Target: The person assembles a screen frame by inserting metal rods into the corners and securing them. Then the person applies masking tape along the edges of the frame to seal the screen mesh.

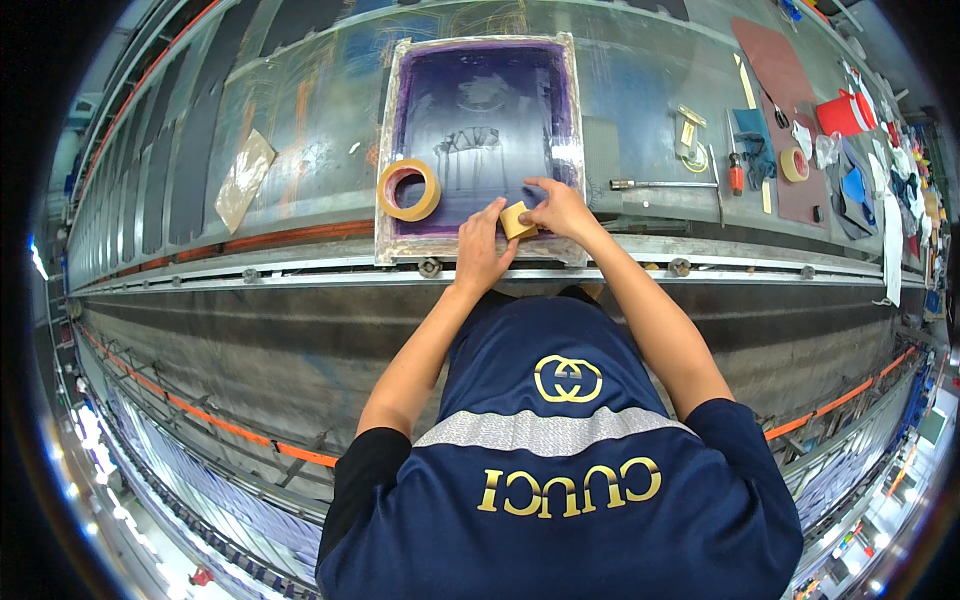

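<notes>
A screen-printing frame [389,150] with a dark purple mesh [475,95] lies flat on the long table in front of me. Over its near edge, a small yellow square piece that looks like tape [515,219] sits between my hands. My left hand [482,245] has its fingers closed at the piece's left side. From the other side, the thumb of my right hand [560,212] presses on it, while the index finger stretches out over the mesh. A wide roll of tan tape [430,190] rests on the frame's left side, near my left hand.
On the left lies a shiny tan sheet [245,180]. To the right are a metal rod [662,185], a red-handled screwdriver [736,178], a smaller tape roll [795,164], scissors [778,112] and a red container [846,114]. A metal rail [330,279] edges the table's near side.
</notes>
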`<state>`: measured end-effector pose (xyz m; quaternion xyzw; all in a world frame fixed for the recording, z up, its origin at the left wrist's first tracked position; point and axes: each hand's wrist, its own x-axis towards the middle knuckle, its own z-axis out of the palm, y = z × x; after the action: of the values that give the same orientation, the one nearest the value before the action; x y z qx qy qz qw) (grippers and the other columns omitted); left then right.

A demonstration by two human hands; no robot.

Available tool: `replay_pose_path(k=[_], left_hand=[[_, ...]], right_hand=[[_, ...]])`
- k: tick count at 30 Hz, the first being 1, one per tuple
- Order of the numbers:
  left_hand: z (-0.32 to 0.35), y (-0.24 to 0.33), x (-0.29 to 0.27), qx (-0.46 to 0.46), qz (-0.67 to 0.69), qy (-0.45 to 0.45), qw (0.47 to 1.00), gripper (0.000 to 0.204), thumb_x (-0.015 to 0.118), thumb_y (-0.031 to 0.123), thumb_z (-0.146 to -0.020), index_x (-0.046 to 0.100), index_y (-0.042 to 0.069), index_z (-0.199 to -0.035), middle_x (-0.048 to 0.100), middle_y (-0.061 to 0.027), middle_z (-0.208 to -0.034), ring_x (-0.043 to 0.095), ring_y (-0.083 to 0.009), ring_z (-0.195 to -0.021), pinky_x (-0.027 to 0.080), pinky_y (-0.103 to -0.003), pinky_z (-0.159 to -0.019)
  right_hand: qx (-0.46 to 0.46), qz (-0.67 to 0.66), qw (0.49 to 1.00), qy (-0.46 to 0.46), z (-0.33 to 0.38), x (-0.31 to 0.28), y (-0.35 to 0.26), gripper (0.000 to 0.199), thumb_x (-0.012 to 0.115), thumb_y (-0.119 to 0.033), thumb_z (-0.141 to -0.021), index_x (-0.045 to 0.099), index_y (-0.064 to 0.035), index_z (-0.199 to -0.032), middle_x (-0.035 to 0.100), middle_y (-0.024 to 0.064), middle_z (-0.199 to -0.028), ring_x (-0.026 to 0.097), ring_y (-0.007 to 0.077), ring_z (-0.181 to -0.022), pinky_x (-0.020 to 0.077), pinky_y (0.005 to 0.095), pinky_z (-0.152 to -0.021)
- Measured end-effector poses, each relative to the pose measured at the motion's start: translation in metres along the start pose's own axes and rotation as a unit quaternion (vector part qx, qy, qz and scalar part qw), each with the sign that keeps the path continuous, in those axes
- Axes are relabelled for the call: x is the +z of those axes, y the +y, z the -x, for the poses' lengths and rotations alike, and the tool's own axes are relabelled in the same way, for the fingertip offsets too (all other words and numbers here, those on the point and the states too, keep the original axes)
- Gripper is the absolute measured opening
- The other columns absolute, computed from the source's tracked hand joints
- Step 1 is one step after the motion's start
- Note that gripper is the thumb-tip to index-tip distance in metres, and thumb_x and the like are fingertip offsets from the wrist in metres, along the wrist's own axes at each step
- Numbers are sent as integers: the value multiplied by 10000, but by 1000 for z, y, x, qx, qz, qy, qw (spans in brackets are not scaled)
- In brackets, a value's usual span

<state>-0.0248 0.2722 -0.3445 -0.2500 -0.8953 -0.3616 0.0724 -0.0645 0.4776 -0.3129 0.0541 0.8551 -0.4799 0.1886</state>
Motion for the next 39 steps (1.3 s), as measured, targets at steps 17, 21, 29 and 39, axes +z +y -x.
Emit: replay_pose_path(k=[17, 21, 29, 39], left_hand=[[13, -5, -32, 141, -181, -236, 944, 900, 613, 555, -907, 279, 67, -1586, 270, -109, -1653, 215, -245, -1545, 92, -651, -1211], [12, -5, -32, 146, -188, -234, 943, 893, 592, 571, -912, 286, 72, -1586, 274, -100, -1653, 213, -237, -1545, 84, -657, -1210], [16, -9, -29, 146, -199, -239, 939, 892, 603, 571, -903, 297, 83, -1584, 276, -85, -1654, 220, -231, -1543, 75, -667, -1204], [30, -4, -19, 138, -199, -128, 962, 600, 729, 306, -855, 558, 123, -1400, 568, -115, -1363, 522, -281, -1299, 342, -556, -1119]], right_hand=[[44, -42, 997, 39, 3, 12, 21, 882, 885, -168, -653, 473, -57, -1426, 741, 108, -821, 728, 233, -790, 565, 350, -776], [28, -14, 998, 52, 2, 12, 21, 888, 889, -137, -677, 455, -66, -1449, 733, 99, -786, 714, 186, -714, 565, 321, -701], [32, -2, 998, 52, 0, 14, 21, 894, 884, -126, -673, 450, -83, -1453, 737, 107, -780, 729, 210, -734, 572, 338, -736], [11, 112, 980, 166, 4, 3, 11, 847, 876, -240, -714, 442, -100, -1428, 712, 233, -1017, 688, 443, -959, 544, 478, -875]])
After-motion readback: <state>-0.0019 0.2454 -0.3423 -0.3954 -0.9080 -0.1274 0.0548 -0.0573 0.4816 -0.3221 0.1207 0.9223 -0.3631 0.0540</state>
